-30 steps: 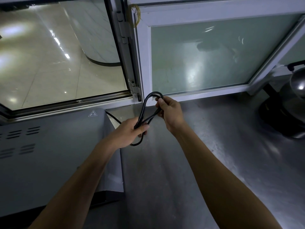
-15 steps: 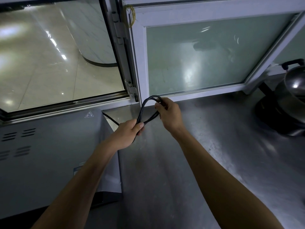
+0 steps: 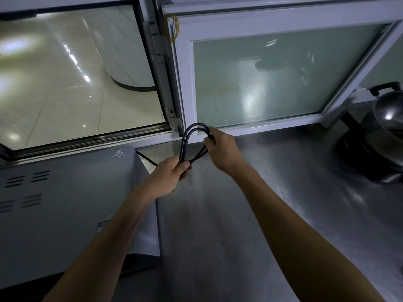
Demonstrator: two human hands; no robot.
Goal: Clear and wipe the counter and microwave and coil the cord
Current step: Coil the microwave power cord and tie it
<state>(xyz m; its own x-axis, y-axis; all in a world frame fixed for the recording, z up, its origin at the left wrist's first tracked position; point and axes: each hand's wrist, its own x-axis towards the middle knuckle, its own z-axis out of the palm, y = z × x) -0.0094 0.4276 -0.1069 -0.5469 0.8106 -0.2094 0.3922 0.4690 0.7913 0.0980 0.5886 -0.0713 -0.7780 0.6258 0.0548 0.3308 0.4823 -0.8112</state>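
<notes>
Hands meet over a steel counter (image 3: pixel 272 214) as a person gathers a black cord (image 3: pixel 189 138) into loops. The left hand (image 3: pixel 168 177) grips the lower end of the bundle, fingers and thumb curled round several strands pinched together, while the right hand (image 3: pixel 222 149) pinches the far side of the loop near its top, fingers curled on the cord. Between the two hands the cord arches upward in a narrow, doubled loop, held clear of the counter and just in front of the window sill. One strand trails from the left hand back toward the rear corner of the microwave (image 3: pixel 65 203), a grey metal box standing on the counter at the left, with vent slots on its top and a hot-surface warning triangle (image 3: pixel 118 153) near its back edge. Behind the hands, a white-framed window (image 3: pixel 261 83) with frosted glass stands to the right of an opening (image 3: pixel 76 83) that looks out on a glossy tiled floor with reflected lights. A thin yellow wire (image 3: pixel 174 27) hangs at the upper hinge of the frame. At the far right of the counter, well apart from the hands, sits a metal pot (image 3: pixel 386 118) with a domed lid and black handle on a dark base.
</notes>
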